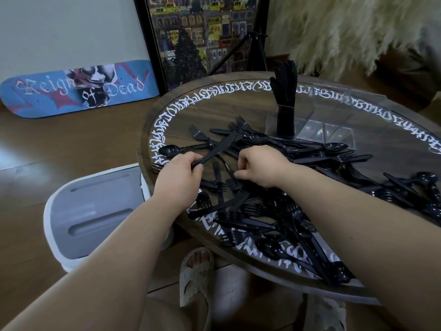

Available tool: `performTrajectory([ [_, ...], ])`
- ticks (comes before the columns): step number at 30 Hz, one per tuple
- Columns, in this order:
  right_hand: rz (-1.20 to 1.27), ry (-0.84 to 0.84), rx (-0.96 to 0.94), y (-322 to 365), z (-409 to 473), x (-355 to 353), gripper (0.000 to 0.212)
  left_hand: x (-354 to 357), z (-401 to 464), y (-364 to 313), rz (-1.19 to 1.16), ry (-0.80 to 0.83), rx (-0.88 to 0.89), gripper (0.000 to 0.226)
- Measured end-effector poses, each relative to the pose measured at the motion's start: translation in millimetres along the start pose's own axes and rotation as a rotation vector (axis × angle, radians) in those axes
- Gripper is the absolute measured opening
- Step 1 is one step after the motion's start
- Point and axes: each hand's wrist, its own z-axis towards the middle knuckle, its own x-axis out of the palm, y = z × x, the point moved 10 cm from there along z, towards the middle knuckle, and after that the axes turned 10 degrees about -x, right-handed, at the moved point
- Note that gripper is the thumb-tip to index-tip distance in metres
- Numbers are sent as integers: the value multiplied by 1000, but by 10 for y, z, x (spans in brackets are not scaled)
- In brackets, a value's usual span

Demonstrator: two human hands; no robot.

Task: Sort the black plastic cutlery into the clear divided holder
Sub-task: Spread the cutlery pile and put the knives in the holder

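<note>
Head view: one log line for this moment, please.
left hand: holds knife | right hand: picking in pile | holder: knives in left slot only | table

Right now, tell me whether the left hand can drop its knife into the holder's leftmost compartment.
Probably yes. The left hand grips a knife, and the clear holder stands open-topped beyond the pile, its leftmost compartment already holding knives. Nothing rises between them; the right hand sits lower, aside.

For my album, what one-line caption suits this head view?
Left hand grips a black knife while the right hand picks through cutlery beside the clear holder.
</note>
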Motion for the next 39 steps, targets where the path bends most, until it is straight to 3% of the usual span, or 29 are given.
performTrajectory([
  [6,-6,45,-16,-18,-88,-13,26,21,17,24,11,6,0,27],
  [15,22,38,52,-25,-1,-32,14,23,-19,-27,-4,1,18,26],
  [20,111,-121,46,-25,4,-247,11,-2,-14,-52,-41,-21,15,25],
  [26,332,-474,0,-81,-189,-727,12,-93,-45,-129,-126,-74,31,25],
  [30,456,-676,63,-283,-493,-966,24,-108,-116,-271,-152,-96,64,24],
  [35,509,-788,183,-531,-951,-1080,51,15,-259,-578,-187,-57,154,21],
  [39,652,-845,298,-764,-1247,-1006,35,161,-398,-842,-214,-14,235,17],
])
